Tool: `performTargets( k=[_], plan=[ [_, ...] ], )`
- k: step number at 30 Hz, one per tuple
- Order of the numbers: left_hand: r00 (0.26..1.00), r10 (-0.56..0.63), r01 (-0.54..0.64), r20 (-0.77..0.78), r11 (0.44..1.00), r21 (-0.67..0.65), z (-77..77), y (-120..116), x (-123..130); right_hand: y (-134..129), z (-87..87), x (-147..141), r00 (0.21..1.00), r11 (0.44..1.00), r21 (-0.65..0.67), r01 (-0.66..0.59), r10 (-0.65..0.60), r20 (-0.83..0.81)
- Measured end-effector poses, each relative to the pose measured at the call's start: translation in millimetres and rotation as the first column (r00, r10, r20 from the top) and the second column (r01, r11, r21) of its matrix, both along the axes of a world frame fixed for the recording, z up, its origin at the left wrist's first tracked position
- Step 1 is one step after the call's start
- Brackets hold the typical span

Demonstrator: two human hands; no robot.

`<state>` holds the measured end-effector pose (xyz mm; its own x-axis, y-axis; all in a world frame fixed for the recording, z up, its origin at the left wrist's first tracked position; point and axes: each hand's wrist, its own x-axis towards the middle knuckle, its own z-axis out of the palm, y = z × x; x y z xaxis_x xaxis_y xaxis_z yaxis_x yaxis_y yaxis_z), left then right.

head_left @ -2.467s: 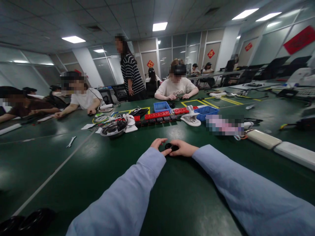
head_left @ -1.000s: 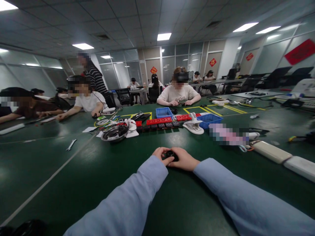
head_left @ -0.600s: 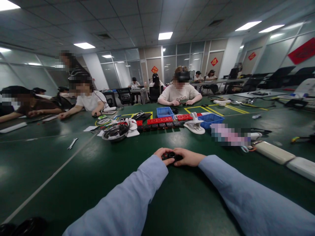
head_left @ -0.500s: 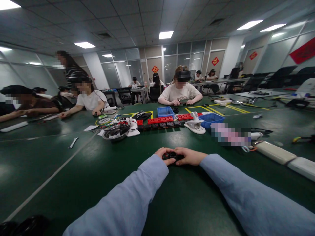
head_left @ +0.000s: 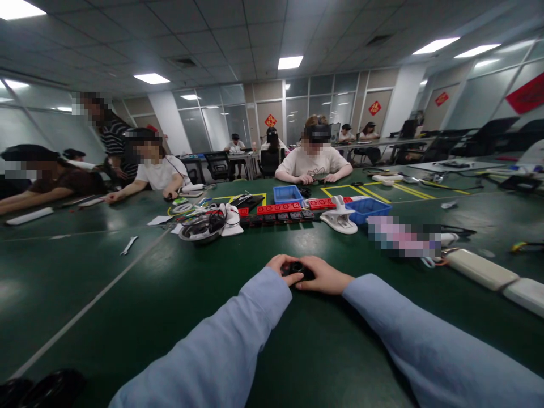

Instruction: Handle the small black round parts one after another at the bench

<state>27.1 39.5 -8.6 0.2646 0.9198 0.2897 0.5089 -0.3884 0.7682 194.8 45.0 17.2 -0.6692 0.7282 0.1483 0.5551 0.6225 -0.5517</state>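
Note:
Between my two hands is a small black object with a round, ring-like top (head_left: 297, 267), held low over the green table (head_left: 204, 328). Its kind cannot be made out, as fingers cover most of it. My left hand (head_left: 280, 268) wraps its left side, thumb across the front. On the other side my right hand (head_left: 325, 276) curls around it, with the thumb at the near edge close to the left thumb. Both hands are closed on the object.
Beyond my hands lie red and black power strips (head_left: 278, 208), a white clamp (head_left: 341, 218), blue trays (head_left: 369, 210) and a bowl of cables (head_left: 203, 229). A wrench (head_left: 129, 245) lies left. Black round items (head_left: 53, 391) sit near left. People work around the table.
My right hand has shifted slightly, its thumb now further left along the object's near edge. My left hand keeps its grip. A standing person at the left has moved left.

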Motion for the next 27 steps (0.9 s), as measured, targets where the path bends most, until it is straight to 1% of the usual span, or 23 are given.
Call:
performTargets(
  k=[2, 4, 9, 11, 14, 16, 18, 19, 21, 23, 25, 27],
  plan=[
    [0.998, -0.047, 0.048, 0.028, 0.998, -0.032, 0.2, 0.6, -2.6, 2.8, 3.1, 5.1, 0.997, 0.997, -0.038, -0.064, 0.066, 0.033],
    [0.997, -0.07, 0.071, 0.024, 0.996, -0.046, 1.0, 0.4, -4.1, 5.1, 5.4, 8.9, 0.993, 0.991, -0.076, -0.108, 0.111, 0.047],
    [0.998, -0.067, 0.068, 0.014, 0.996, -0.058, 3.7, -1.2, -2.4, 8.4, 3.6, 10.4, 0.993, 0.988, -0.101, -0.114, 0.116, 0.008],
    [1.0, -0.029, 0.029, 0.001, 0.998, -0.06, 4.4, -2.1, 0.6, 8.7, 0.2, 8.0, 0.997, 0.99, -0.113, -0.079, 0.076, -0.029],
    [0.994, 0.102, -0.103, -0.034, 0.994, -0.035, 4.4, -4.6, 6.2, 6.6, -5.3, 1.2, 0.997, 0.992, -0.121, 0.046, -0.054, -0.055],
    [0.982, 0.176, -0.175, -0.074, 0.984, 0.022, 3.5, -6.4, 9.1, 3.1, -7.8, -4.4, 0.988, 0.988, -0.04, 0.151, -0.152, -0.027],
    [0.974, 0.198, -0.19, -0.108, 0.978, 0.084, 2.0, -7.2, 10.0, -0.7, -8.7, -9.0, 0.973, 0.97, 0.076, 0.23, -0.231, 0.01],
    [0.975, 0.192, -0.182, -0.114, 0.979, 0.097, 1.1, -7.0, 9.7, -2.2, -8.6, -10.3, 0.969, 0.963, 0.116, 0.242, -0.247, 0.026],
    [0.984, 0.155, -0.148, -0.092, 0.986, 0.076, -0.6, -5.4, 7.9, -3.7, -7.2, -10.4, 0.975, 0.968, 0.137, 0.21, -0.217, 0.041],
    [0.995, 0.088, -0.087, -0.047, 0.996, 0.027, -1.9, -2.7, 5.4, -2.8, -4.6, -7.1, 0.991, 0.986, 0.105, 0.127, -0.131, 0.032],
    [0.999, 0.03, -0.03, -0.015, 1.0, -0.008, -2.7, -0.2, 3.1, 0.0, -1.4, -1.8, 0.999, 0.998, 0.04, 0.038, -0.038, 0.011],
    [1.0, -0.003, 0.003, -0.013, 1.0, -0.027, -3.1, 1.5, 1.7, 3.3, 1.9, 3.6, 0.999, 0.998, -0.057, -0.035, 0.034, -0.016]
  ],
)
